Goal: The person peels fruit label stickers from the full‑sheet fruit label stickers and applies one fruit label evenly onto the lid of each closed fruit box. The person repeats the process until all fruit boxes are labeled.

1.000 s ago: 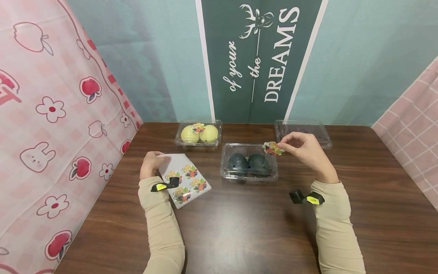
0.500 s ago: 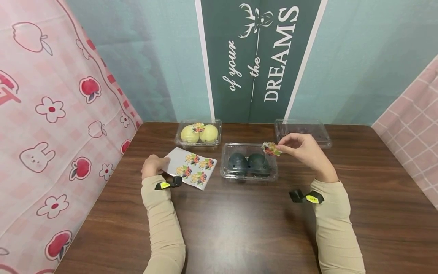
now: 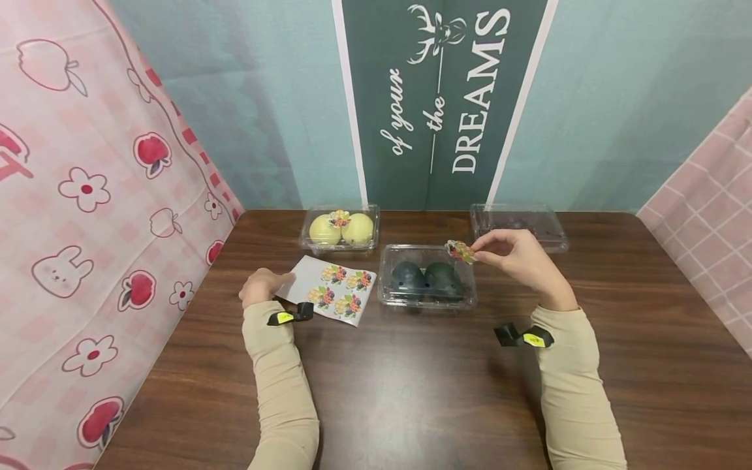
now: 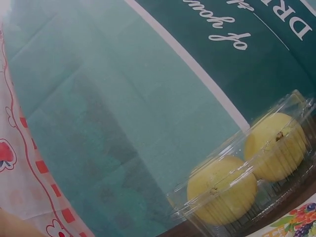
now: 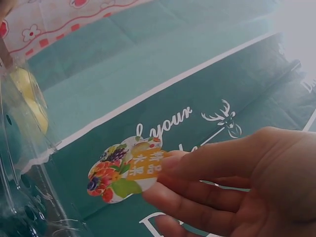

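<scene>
Right hand (image 3: 523, 264), fingers pinching one fruit sticker (image 3: 460, 252) near a clear box (image 3: 384, 301) of dark fruit (image 3: 442, 279); left hand (image 3: 261, 286), fingers gripping one sticker sheet (image 3: 301, 281).

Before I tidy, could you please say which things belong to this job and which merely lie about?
Job, apparently: fruit sticker (right hand); sticker sheet (left hand); dark-fruit box.

Lying about, apparently: stickered yellow-fruit box; far-right box, perhaps needed later.
</scene>
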The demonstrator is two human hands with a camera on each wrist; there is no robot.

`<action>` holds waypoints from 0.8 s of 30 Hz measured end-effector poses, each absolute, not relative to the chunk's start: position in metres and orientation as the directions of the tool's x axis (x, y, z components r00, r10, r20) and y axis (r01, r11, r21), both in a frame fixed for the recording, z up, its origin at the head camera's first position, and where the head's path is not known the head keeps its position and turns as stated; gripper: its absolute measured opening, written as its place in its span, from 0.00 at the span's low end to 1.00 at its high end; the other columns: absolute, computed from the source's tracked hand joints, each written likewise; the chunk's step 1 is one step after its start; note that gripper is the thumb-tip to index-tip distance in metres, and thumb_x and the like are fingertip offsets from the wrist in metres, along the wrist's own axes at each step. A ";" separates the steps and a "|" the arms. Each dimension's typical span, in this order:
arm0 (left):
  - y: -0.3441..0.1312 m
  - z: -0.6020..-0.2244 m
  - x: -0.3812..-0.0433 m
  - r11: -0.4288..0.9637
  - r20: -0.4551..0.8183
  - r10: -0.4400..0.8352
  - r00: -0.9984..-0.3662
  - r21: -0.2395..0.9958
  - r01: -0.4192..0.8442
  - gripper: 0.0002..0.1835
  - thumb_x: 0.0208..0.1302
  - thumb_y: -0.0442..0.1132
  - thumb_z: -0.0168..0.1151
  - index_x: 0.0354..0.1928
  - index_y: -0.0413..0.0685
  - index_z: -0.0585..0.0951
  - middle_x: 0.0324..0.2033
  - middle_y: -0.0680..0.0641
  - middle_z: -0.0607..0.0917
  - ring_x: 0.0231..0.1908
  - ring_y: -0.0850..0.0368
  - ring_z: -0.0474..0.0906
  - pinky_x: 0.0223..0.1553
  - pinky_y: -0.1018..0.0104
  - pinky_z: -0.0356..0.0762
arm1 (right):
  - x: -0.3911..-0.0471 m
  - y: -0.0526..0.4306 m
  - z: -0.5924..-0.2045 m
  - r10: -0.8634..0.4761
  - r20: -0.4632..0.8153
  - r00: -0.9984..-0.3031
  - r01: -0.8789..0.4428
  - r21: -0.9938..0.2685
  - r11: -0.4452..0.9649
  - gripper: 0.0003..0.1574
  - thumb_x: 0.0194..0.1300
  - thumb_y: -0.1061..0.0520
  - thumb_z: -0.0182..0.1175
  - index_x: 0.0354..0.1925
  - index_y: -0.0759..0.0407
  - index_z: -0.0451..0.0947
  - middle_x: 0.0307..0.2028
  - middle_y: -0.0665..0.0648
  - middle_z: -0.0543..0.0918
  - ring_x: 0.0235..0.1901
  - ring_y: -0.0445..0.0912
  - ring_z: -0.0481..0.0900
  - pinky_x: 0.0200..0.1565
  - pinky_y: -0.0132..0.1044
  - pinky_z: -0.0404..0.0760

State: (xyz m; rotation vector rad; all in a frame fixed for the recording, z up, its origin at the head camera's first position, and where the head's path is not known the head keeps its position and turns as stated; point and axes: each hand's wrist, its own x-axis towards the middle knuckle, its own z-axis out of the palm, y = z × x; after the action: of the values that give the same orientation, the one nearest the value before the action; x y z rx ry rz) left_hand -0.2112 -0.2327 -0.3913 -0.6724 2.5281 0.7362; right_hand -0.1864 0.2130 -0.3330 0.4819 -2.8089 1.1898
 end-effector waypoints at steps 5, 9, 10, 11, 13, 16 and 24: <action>-0.233 -0.390 -0.210 0.754 -0.478 -0.345 -0.808 0.372 -0.542 0.39 0.65 0.62 0.51 0.61 0.32 0.72 0.58 0.29 0.75 0.47 0.41 0.71 0.52 0.46 0.71 | -0.188 0.212 -0.336 -0.244 0.192 -0.951 -0.306 -0.702 0.643 0.04 0.60 0.63 0.65 0.36 0.63 0.82 0.33 0.61 0.87 0.28 0.29 0.79 0.32 0.24 0.76; -0.227 -0.383 -0.211 0.784 -0.424 -0.352 -0.835 0.354 -0.510 0.38 0.66 0.61 0.50 0.61 0.32 0.72 0.60 0.28 0.75 0.52 0.36 0.75 0.51 0.45 0.72 | -0.190 0.210 -0.339 -0.227 0.191 -0.955 -0.293 -0.731 0.617 0.04 0.59 0.64 0.66 0.35 0.64 0.81 0.29 0.53 0.86 0.28 0.31 0.80 0.32 0.24 0.77; -0.224 -0.380 -0.212 0.793 -0.404 -0.352 -0.845 0.351 -0.498 0.38 0.66 0.61 0.50 0.61 0.32 0.72 0.60 0.28 0.75 0.54 0.35 0.75 0.52 0.45 0.72 | -0.190 0.210 -0.339 -0.224 0.190 -0.956 -0.289 -0.738 0.609 0.05 0.59 0.63 0.66 0.35 0.64 0.81 0.28 0.51 0.85 0.28 0.32 0.81 0.32 0.24 0.76; -0.221 -0.378 -0.213 0.802 -0.385 -0.346 -0.856 0.351 -0.483 0.37 0.66 0.60 0.50 0.61 0.33 0.73 0.60 0.29 0.75 0.55 0.34 0.75 0.53 0.44 0.73 | -0.191 0.210 -0.339 -0.221 0.191 -0.956 -0.288 -0.745 0.602 0.05 0.59 0.64 0.66 0.35 0.65 0.81 0.28 0.49 0.84 0.27 0.31 0.80 0.32 0.24 0.76; -0.213 -0.373 -0.215 0.818 -0.346 -0.322 -0.881 0.366 -0.443 0.33 0.67 0.59 0.51 0.58 0.36 0.76 0.59 0.31 0.77 0.56 0.34 0.76 0.54 0.43 0.74 | -0.191 0.209 -0.340 -0.220 0.190 -0.957 -0.285 -0.759 0.585 0.06 0.59 0.63 0.66 0.36 0.65 0.80 0.27 0.46 0.83 0.27 0.30 0.79 0.32 0.24 0.76; -0.200 -0.370 -0.220 0.838 -0.298 -0.258 -0.919 0.404 -0.367 0.27 0.68 0.57 0.53 0.52 0.41 0.81 0.55 0.36 0.81 0.53 0.37 0.78 0.51 0.45 0.76 | -0.192 0.209 -0.340 -0.222 0.195 -0.955 -0.290 -0.771 0.568 0.07 0.60 0.63 0.65 0.37 0.66 0.80 0.27 0.45 0.82 0.26 0.28 0.78 0.32 0.24 0.75; -0.172 -0.371 -0.227 0.838 -0.162 -0.028 -0.986 0.534 -0.111 0.16 0.67 0.48 0.59 0.40 0.41 0.84 0.39 0.42 0.85 0.32 0.54 0.75 0.33 0.64 0.71 | -0.193 0.206 -0.342 -0.216 0.211 -0.953 -0.298 -0.777 0.555 0.06 0.61 0.64 0.64 0.37 0.66 0.79 0.27 0.44 0.80 0.27 0.29 0.78 0.33 0.23 0.75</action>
State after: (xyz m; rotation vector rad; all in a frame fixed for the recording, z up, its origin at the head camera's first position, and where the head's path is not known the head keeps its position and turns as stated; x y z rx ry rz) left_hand -0.2271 -0.1716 -0.3711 -0.1091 2.8685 0.8474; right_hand -0.1928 0.2059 -0.3418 0.4458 -2.6889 1.3703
